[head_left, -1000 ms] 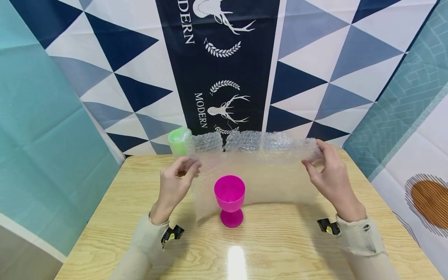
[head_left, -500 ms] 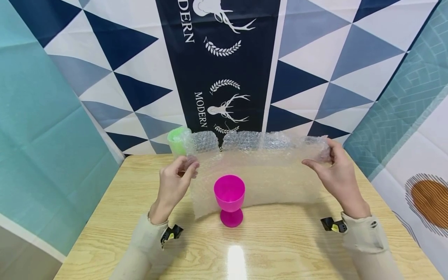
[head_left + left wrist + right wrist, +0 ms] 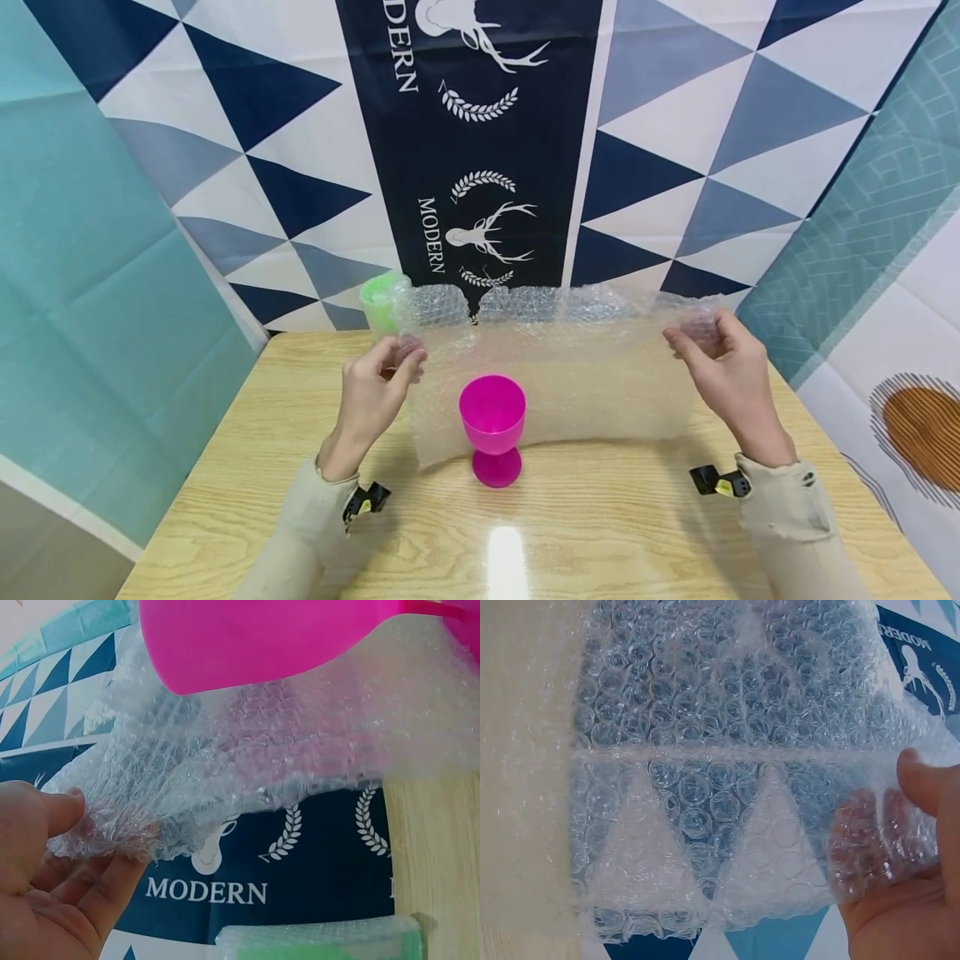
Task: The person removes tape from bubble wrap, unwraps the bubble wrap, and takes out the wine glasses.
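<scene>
A sheet of clear bubble wrap [image 3: 585,367] stretches between both hands, its far edge raised and its near edge hanging to the table. My left hand [image 3: 375,383] pinches the left top corner; in the left wrist view the thumb lies over the crumpled bubble wrap [image 3: 172,765] with fingers behind. At the right, my right hand [image 3: 731,379] pinches the other top corner, fingers showing through the bubble wrap [image 3: 712,787] in the right wrist view. A bright pink goblet [image 3: 492,417] stands upright on the table in front of the sheet, between the hands.
Behind the left hand stands a green cup [image 3: 379,304] wrapped in bubble wrap, at the back of the wooden table [image 3: 600,533]. A patterned cloth [image 3: 480,150] hangs behind the table. Teal cloths [image 3: 112,275] flank it.
My right hand has moved right and slightly down, drawing the bubble wrap wider and flatter. The left hand has barely moved. The goblet stays in place.
</scene>
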The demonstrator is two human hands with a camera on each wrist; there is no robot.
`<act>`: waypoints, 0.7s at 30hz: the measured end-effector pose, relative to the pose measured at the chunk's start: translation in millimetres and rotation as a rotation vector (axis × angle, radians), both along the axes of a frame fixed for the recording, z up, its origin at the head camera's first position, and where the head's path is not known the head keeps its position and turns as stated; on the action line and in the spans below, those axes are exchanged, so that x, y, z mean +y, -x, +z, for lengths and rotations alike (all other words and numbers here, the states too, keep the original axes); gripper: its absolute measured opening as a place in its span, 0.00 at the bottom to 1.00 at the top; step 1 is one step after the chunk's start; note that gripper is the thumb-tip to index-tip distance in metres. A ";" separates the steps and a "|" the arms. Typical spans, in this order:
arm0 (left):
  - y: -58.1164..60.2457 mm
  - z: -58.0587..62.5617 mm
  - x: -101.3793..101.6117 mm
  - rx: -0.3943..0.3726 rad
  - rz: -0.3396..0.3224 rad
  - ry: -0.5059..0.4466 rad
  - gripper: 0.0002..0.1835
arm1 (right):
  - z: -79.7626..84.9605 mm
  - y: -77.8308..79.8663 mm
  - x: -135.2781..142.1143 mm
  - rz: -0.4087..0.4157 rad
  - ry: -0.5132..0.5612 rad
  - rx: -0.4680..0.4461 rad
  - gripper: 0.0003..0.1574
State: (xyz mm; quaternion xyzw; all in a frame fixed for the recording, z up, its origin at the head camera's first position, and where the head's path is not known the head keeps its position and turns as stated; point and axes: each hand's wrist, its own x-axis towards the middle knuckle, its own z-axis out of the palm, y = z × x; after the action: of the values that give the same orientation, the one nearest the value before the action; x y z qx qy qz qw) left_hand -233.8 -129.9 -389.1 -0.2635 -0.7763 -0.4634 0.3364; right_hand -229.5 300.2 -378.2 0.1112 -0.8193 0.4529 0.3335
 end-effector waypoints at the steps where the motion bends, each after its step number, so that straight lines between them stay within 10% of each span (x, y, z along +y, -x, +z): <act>1: 0.3 -0.5 -0.7 -0.003 -0.001 -0.006 0.03 | 0.4 0.4 0.1 -0.007 0.001 0.003 0.10; 12: 4.3 -4.4 -3.1 -0.168 0.030 -0.147 0.04 | -9.7 4.6 3.7 -0.005 0.010 -0.039 0.13; 21: 12.8 -12.5 -1.2 -0.259 0.012 -0.282 0.09 | -58.4 6.3 12.4 0.159 -0.092 -0.344 0.30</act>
State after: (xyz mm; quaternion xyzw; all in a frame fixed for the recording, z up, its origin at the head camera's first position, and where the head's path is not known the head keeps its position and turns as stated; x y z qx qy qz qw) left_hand -246.6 -131.1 -401.6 -0.1475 -0.7420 -0.5955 0.2701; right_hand -235.8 312.6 -436.6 0.1117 -0.8728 0.4521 0.1462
